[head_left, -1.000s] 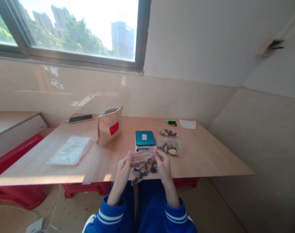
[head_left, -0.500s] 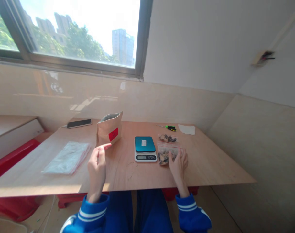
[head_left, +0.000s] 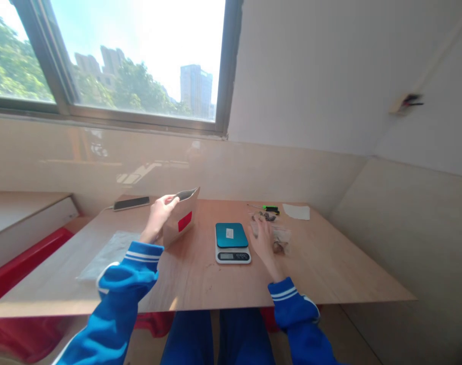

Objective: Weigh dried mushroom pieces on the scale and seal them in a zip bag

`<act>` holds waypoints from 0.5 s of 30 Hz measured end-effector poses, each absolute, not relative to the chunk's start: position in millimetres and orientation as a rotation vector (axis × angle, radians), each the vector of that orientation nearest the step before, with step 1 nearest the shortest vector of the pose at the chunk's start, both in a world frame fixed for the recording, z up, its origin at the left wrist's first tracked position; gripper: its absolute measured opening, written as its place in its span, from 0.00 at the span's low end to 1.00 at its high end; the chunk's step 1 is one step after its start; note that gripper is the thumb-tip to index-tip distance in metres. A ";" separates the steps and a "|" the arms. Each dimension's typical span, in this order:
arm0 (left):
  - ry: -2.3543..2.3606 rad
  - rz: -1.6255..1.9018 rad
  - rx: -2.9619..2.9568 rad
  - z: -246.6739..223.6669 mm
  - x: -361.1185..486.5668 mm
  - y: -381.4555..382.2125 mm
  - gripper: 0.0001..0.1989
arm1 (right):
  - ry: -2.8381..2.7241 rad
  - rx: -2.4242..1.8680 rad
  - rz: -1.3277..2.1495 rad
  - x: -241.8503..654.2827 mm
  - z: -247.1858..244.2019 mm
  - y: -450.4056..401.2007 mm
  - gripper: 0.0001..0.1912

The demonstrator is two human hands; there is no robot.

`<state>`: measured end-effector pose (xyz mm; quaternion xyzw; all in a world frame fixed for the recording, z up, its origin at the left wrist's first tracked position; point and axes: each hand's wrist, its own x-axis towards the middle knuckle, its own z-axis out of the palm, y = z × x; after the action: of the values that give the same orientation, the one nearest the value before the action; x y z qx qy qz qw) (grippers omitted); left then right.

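Observation:
At the top edge of a brown paper pouch (head_left: 175, 226) with a red label, my left hand (head_left: 160, 215) is closed, thumb and fingers pinching the rim beside its opening. The pouch stands upright and tilts a little. My right hand (head_left: 262, 242) reaches over a clear zip bag (head_left: 282, 239) of dark dried pieces, covering much of it; its fingers look apart. Just past the fingertips lies a smaller clear bag (head_left: 269, 216) with similar pieces. Between my hands sits a digital kitchen scale (head_left: 231, 236) with a teal plate, nothing on it.
A stack of clear plastic bags (head_left: 107, 253) lies at left, partly behind my left sleeve. Behind it is a phone (head_left: 131, 203). A green-and-black screwdriver (head_left: 270, 209) and a white paper (head_left: 297, 212) lie at the back right. Red stools (head_left: 33, 253) stand at left.
My left hand has moved forward and taken hold of the pouch's rim. My right hand has let go of the near zip bag and shifted forward and left towards the smaller bag.

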<state>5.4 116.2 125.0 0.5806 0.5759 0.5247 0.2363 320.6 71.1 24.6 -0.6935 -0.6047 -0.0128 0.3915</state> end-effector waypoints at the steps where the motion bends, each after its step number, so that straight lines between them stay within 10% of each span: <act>1: 1.489 1.443 1.562 119.4 9.2 112.2 0.16 | -1.647 -1.536 0.022 303.9 37.7 68.1 0.23; 6: 1.391 1.444 1.573 101.6 34.9 78.6 0.18 | -2.046 -0.886 0.154 221.5 92.1 52.8 0.20; 15: 1.580 1.632 1.649 62.6 50.1 29.3 0.20 | -2.203 -1.027 0.355 189.9 72.3 40.8 0.12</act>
<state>50.1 29.3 62.6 0.5792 0.5550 0.5733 0.1668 189.9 40.8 72.3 -0.3937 -0.8448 0.1360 0.3358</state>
